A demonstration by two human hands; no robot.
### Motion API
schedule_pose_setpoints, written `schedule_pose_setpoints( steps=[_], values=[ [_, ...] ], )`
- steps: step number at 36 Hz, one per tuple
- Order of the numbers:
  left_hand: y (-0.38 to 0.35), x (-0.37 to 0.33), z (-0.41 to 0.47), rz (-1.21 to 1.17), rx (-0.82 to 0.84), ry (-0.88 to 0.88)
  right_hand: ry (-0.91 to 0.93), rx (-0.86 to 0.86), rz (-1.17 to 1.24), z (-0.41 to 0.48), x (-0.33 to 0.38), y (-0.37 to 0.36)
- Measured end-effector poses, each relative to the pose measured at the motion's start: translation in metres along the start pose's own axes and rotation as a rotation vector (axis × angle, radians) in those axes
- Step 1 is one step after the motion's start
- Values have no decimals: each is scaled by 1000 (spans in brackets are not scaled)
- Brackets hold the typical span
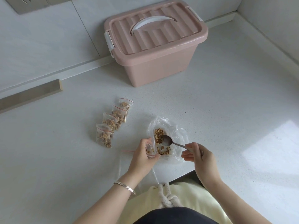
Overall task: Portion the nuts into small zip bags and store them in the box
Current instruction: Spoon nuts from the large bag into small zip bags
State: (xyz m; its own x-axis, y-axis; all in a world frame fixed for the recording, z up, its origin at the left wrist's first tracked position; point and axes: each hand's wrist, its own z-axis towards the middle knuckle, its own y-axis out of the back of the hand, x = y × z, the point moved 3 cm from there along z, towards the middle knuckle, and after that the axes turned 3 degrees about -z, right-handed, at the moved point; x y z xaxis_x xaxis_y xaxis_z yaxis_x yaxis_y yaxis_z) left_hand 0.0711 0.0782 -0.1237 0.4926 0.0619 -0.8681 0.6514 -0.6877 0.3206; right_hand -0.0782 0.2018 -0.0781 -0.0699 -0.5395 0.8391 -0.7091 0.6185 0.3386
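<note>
A big clear plastic bag [178,135] lies open on the white counter with walnut pieces [159,136] inside. My left hand [144,152] holds a small zip bag [151,150] with a few nuts in it, right beside the big bag's mouth. My right hand [196,153] grips the handle of a metal spoon [168,141], whose empty bowl hovers over the nuts. Several filled, sealed small zip bags [113,122] lie overlapping in a row to the left. The pink storage box [155,44] stands at the back with its lid closed.
Empty small zip bags [126,160] with a red strip lie flat under my left wrist. The counter's front edge [182,175] runs close to my body. A wall with a socket [27,4] rises behind the box, and a beige strip [32,94] lies at the left.
</note>
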Motion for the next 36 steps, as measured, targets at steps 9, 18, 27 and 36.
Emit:
schedule_pose_setpoints(
  steps=[9,18,27,36],
  values=[
    [1,0,2,-70,0,51,-301,96,419,15,-15,-9],
    [2,-4,2,-1,82,104,-390,176,539,13,-30,-4],
    [2,-5,2,-57,41,109,-381,179,548,10,-31,2],
    [8,-3,-5,-89,-54,75,-305,138,479,5,-22,30]
  ],
)
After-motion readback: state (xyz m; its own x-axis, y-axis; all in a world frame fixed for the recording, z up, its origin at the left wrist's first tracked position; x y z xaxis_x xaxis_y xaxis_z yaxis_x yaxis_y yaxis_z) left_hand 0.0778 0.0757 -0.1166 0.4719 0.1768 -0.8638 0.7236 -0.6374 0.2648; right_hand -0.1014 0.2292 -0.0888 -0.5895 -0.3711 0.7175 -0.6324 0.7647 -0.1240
